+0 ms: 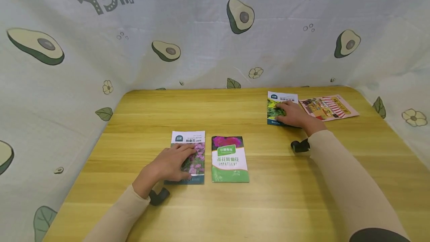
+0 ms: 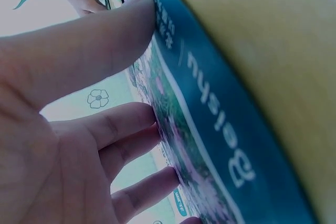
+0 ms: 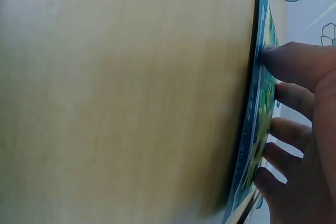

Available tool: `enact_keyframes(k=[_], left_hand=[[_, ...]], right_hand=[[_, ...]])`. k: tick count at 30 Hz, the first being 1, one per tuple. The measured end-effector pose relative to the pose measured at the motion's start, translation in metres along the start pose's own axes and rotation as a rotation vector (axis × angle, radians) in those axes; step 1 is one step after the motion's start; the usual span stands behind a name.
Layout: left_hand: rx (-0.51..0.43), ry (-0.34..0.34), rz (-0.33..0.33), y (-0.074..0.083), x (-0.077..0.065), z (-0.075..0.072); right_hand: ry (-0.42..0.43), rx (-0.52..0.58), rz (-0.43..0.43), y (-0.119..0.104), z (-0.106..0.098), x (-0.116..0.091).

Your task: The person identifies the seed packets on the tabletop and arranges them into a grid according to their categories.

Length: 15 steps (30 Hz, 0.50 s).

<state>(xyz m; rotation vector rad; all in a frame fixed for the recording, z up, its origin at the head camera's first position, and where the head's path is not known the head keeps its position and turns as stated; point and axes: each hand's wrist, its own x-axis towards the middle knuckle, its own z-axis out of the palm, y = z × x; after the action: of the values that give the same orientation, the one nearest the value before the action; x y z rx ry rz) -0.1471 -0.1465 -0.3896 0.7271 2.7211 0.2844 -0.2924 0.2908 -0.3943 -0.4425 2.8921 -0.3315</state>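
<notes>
In the head view my left hand [image 1: 168, 164] rests on a seed packet with pink flowers [image 1: 197, 161]. The left wrist view shows its thumb and fingertips touching the packet's printed face [image 2: 173, 124], the fingers spread. Farther off on the right, my right hand [image 1: 293, 115] touches a seed packet with yellow flowers [image 1: 273, 113]. Up close, the thumb and fingertips lie along that packet's front [image 3: 257, 119]. A green and white impatiens packet [image 1: 230, 163] lies just right of the pink-flowered one, touched by neither hand.
A pink packet with a striped awning picture [image 1: 332, 107] lies at the back right, beside the yellow-flowered packet. All lie on a wooden table [image 1: 168, 111]. Behind it and along the sides hangs a white cloth [image 1: 205, 66] printed with avocados.
</notes>
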Motion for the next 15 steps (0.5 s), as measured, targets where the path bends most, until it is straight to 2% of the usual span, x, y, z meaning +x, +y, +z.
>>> enact_keyframes(k=[15], left_hand=[[-0.006,0.011,0.006,0.001,-0.002,0.0]], right_hand=[[-0.022,0.009,0.018,-0.009,0.002,0.0]])
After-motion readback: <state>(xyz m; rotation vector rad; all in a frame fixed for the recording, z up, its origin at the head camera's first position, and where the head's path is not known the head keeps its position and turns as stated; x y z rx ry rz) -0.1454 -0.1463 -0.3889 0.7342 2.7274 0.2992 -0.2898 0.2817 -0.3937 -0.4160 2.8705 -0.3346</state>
